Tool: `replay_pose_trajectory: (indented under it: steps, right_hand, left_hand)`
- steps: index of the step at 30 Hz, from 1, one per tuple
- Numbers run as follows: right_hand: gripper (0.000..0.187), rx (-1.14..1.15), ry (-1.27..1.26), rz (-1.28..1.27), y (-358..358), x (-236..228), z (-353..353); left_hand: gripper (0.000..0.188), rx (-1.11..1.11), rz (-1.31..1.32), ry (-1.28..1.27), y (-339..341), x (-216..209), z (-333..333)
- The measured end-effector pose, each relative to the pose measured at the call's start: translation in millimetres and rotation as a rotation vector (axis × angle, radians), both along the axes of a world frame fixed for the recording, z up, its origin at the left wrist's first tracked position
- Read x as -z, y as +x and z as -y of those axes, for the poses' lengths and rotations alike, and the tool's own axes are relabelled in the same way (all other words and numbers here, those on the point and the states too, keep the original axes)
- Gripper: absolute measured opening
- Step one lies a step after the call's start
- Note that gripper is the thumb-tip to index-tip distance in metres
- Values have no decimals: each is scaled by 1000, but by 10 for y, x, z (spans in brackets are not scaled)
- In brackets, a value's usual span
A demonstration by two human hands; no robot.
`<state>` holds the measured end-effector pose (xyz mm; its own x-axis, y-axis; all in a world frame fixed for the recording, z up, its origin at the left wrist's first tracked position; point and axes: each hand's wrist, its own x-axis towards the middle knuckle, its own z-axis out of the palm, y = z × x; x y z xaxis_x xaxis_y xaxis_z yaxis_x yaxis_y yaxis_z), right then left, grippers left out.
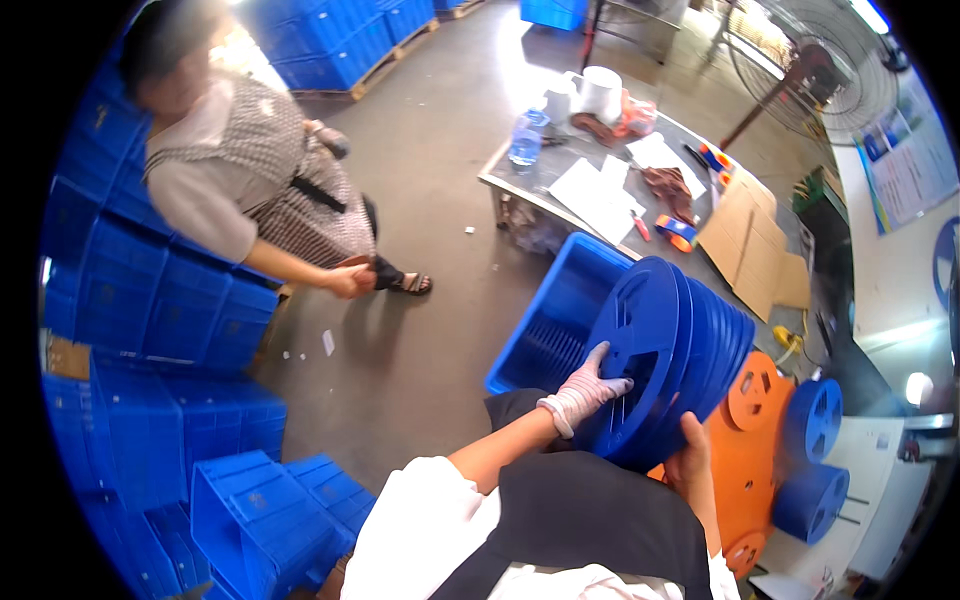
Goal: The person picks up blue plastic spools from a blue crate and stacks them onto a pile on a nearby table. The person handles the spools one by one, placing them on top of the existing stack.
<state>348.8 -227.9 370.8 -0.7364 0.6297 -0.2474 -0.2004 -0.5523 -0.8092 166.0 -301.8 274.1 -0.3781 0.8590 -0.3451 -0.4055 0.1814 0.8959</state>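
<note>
A stack of blue plastic reels (pixel 706 345) is held on its side in front of my body, the round face with cut-out slots turned left. My left hand (pixel 588 392), in a pale glove, grips that near face, with its fingers at the slots. At the lower right my right hand (pixel 690 458) supports the stack from beneath; part of its fingers is hidden behind the reels. Just beyond the stack, a blue plastic crate (pixel 545 318) stands with its ribbed inside showing.
A work table (pixel 505 180) carries papers, a water bottle (pixel 528 137), tape rolls and cardboard (pixel 745 235). To the right stands an orange panel (pixel 745 440) with more blue reels (pixel 812 500). Blue crates (pixel 150 420) are piled at left, near a co-worker (pixel 265 165).
</note>
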Motion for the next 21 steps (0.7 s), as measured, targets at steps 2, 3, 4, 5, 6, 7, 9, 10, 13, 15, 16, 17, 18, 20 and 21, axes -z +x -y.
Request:
replay_pose_trajectory:
  steps: [2, 3, 4, 5, 6, 7, 9, 10, 13, 15, 16, 17, 18, 20, 21]
  right_hand:
    - [49, -25, 0, -34, 99, 134, -72]
    - [45, 43, 15, -53, 125, 130, -20]
    - [42, 41, 9, -142, 132, 182, -45]
    - [40, 35, -8, -224, 207, 234, -68]
    - [39, 50, -36, -248, 303, 242, -83]
    - [38, 69, -63, -274, 380, 241, -104]
    - [38, 93, -106, -285, 263, 192, -205]
    - [38, 110, -120, -281, 303, 197, -229]
    - [37, 147, -140, -291, 392, 211, -254]
    - [36, 149, -130, -296, 457, 211, -250]
    - [36, 149, -122, -300, 474, 213, -247]
    - [36, 150, -113, -303, 463, 211, -264]
    - [35, 146, -116, -302, 461, 206, -268]
    - [36, 132, -123, -295, 436, 193, -245]
    - [36, 139, -115, -284, 440, 178, -228]
  left_hand:
    - [91, -47, 163, 121, -241, -191, 155]
    - [86, -69, 316, 238, -350, -329, 294]
    - [84, 0, 608, 387, -511, -290, 345]
    - [82, 59, 904, 527, -577, -240, 430]
    - [81, 96, 1010, 583, -576, -349, 521]
    - [80, 133, 1117, 639, -553, -513, 612]
    - [80, 108, 1198, 777, -671, -663, 627]
    - [81, 62, 1166, 850, -619, -669, 630]
    - [81, -12, 1139, 952, -534, -652, 622]
    - [81, -60, 1131, 964, -491, -624, 602]
    - [81, -92, 1119, 960, -498, -624, 563]
    - [81, -124, 1108, 955, -517, -615, 521]
    - [81, -133, 1102, 942, -525, -600, 519]
    - [81, -158, 1085, 915, -569, -580, 558]
    - [81, -159, 1123, 913, -584, -547, 530]
